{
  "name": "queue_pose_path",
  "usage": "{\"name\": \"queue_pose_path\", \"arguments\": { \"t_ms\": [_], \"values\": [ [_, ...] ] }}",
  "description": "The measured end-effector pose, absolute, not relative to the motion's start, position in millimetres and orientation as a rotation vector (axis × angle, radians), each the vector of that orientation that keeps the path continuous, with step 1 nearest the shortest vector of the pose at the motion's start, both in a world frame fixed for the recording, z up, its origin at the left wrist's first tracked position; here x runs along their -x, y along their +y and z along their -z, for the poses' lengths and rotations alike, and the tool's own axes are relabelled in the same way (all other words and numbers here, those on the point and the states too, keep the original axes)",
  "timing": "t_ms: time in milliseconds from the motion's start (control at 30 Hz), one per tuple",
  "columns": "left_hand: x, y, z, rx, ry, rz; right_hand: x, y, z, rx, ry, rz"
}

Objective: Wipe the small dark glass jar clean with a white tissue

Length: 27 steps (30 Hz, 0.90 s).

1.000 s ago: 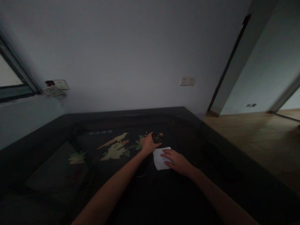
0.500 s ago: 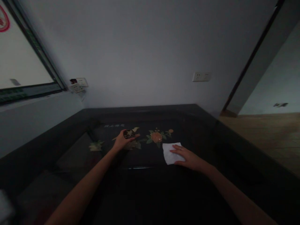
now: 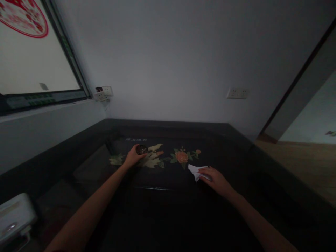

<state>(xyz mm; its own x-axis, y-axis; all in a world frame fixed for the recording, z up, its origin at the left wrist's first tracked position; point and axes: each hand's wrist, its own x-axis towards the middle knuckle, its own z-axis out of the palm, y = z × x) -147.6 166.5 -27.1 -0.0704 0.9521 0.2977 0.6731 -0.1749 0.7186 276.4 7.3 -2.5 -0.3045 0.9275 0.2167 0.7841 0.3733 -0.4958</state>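
My left hand (image 3: 133, 156) is wrapped round a small, dark, round glassy container (image 3: 141, 149) at the left part of the painted flower pattern. Its exact kind is too dim to tell. To the right, my right hand (image 3: 214, 177) grips a white paper tissue (image 3: 195, 170) with bent fingers; the tissue is bunched under them and one corner sticks out to the left. Both hands are low over the glossy black table (image 3: 168, 217), whose top carries a painted orange flower (image 3: 181, 156), leaves and a pale bird.
A pale wall with a double socket (image 3: 237, 93) rises behind the table. More sockets (image 3: 104, 93) sit near the window (image 3: 39, 66) at left. A white object (image 3: 17, 217), partly cut off, stands at the lower left. Wooden floor (image 3: 294, 157) shows at right.
The view has swung to the left. In my right hand the tissue, flat before, is now gathered and folded. My left hand keeps its hold and has shifted slightly left off the painted bird.
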Motion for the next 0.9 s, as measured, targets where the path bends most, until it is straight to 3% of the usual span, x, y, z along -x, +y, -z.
{"name": "queue_pose_path", "arguments": {
  "t_ms": [333, 467, 900],
  "values": [
    [130.9, 159.0, 9.6, -1.909, 1.612, -1.254, -204.6, 7.8, -37.0, 1.243, -2.002, -0.602],
    [138.5, 137.9, -0.5, -1.855, 1.649, -1.374, -139.9, 22.8, -40.9, 1.214, -2.176, -0.491],
    [153.0, 87.4, -27.9, -2.013, 1.711, -1.180, 13.6, 37.3, -18.4, 1.324, -2.484, -0.276]
  ]
}}
